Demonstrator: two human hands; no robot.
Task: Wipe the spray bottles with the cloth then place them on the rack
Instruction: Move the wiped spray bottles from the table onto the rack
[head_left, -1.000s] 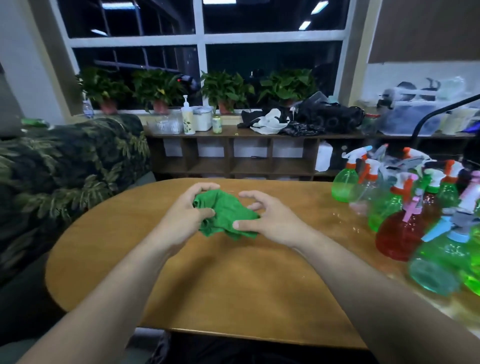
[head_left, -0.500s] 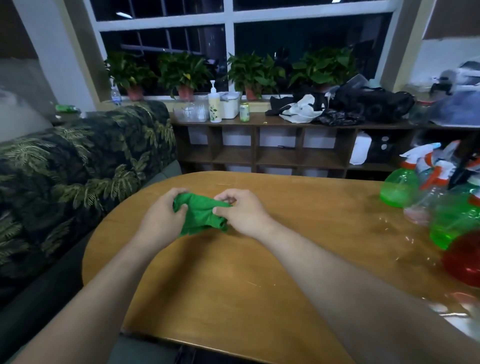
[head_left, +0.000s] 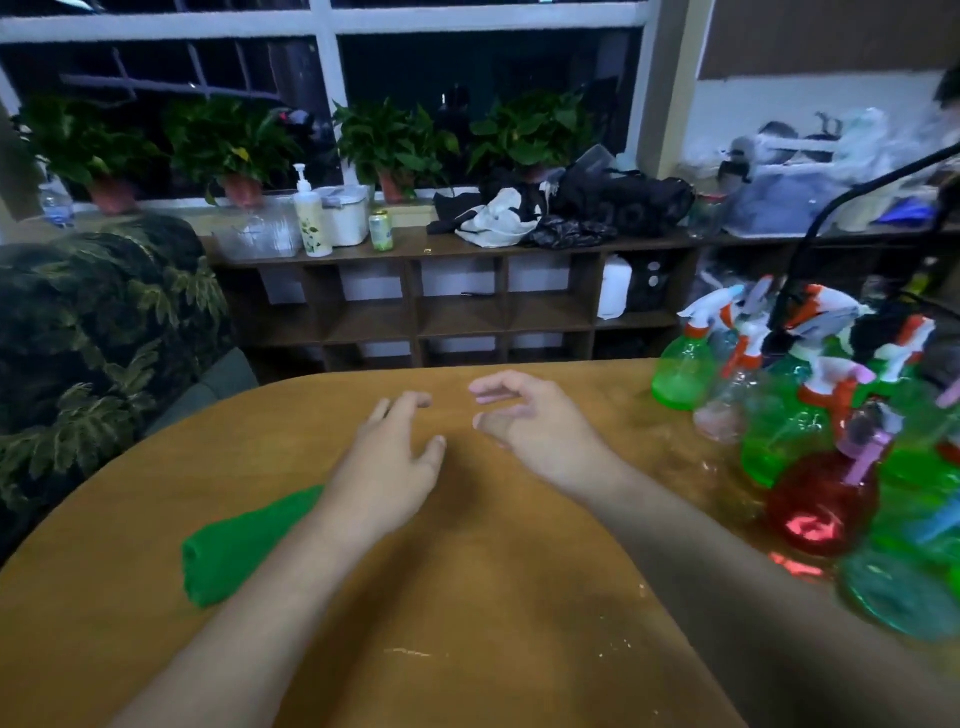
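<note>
A folded green cloth (head_left: 236, 545) lies on the wooden table (head_left: 467, 597) at the left, partly hidden under my left forearm. My left hand (head_left: 389, 457) hovers over the table's middle, fingers relaxed, holding nothing. My right hand (head_left: 524, 421) is just to its right, fingers loosely curved and empty. Several spray bottles stand crowded at the table's right side: a green spray bottle (head_left: 680, 371) at the back, a red spray bottle (head_left: 821, 499) nearer, a teal spray bottle (head_left: 898, 592) at the front.
A brown cubby shelf unit (head_left: 457, 306) runs along the wall behind the table, with a pump bottle (head_left: 311, 218), a can and dark bags on top. Potted plants line the windowsill. A leaf-patterned sofa (head_left: 93, 338) stands at the left.
Both hands have let go of the green cloth, which now lies on the table at the left. The hands have moved apart and stand empty; the view has swung right toward the bottles.
</note>
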